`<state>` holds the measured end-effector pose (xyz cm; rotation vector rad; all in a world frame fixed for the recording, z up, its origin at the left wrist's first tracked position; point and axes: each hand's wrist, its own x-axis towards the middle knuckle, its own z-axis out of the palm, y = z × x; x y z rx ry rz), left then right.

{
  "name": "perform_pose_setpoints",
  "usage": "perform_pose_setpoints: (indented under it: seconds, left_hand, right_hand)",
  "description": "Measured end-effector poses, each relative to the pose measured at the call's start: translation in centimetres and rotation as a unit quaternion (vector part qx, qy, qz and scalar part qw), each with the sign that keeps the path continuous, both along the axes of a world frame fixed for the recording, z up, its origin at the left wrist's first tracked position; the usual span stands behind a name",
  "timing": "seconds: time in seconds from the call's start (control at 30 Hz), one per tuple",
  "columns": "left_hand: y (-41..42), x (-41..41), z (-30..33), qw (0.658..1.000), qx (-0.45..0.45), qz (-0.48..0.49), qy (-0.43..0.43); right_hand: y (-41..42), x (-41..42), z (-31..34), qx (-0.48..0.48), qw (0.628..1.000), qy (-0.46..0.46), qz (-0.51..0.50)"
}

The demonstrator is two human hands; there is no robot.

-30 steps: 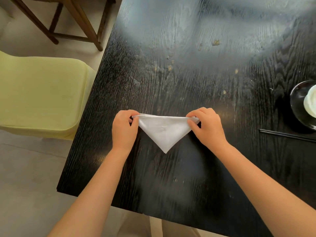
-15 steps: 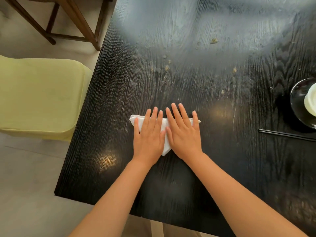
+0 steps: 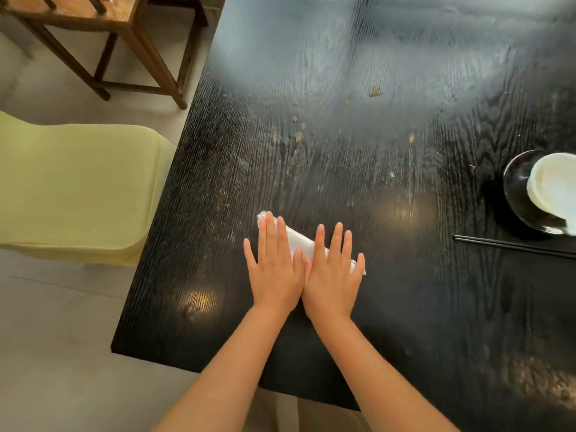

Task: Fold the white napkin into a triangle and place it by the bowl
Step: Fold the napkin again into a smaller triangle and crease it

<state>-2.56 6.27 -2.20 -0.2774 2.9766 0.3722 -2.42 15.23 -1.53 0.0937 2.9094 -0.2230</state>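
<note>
Both flat, spread palms, left hand (image 3: 276,272) beside right hand (image 3: 332,277), have slid the folded white napkin (image 3: 307,244) askew while pressing its crease, so carrying it to the bowl (image 3: 551,190) likely remains.

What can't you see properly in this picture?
- Napkin, head view: the left hand and right hand lie flat over it, so its shape is hidden.
- Bowl: cut off by the right edge; its contents can't be made out.
- Chopsticks: their far ends run off the right edge.
- Table: the far part is washed out by glare.
</note>
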Motion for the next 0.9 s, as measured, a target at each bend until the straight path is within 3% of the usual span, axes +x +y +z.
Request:
perform_pose_setpoints:
  seconds: [0.27, 0.4, 0.63, 0.9]
  left_hand:
    - [2.0, -0.5, 0.1, 0.997, 0.005, 0.073, -0.019]
    - [1.8, -0.9, -0.3, 1.0, -0.005, 0.013, -0.013]
    - [0.9, -4.3, -1.1, 0.964, 0.032, -0.264, 0.001]
    - [1.1, -5.2, -0.3, 0.938, 0.028, -0.345, -0.007]
  right_hand:
    - [7.1, 5.4, -1.3, 0.017, 0.97, 0.01, 0.24]
    - [6.5, 6.4, -1.1, 0.014, 0.977, -0.018, 0.213]
    - [4.1, 9.4, 0.0, -0.003, 0.99, -0.055, 0.133]
    - [3.1, 9.7, 0.7, -0.017, 0.992, -0.069, 0.1]
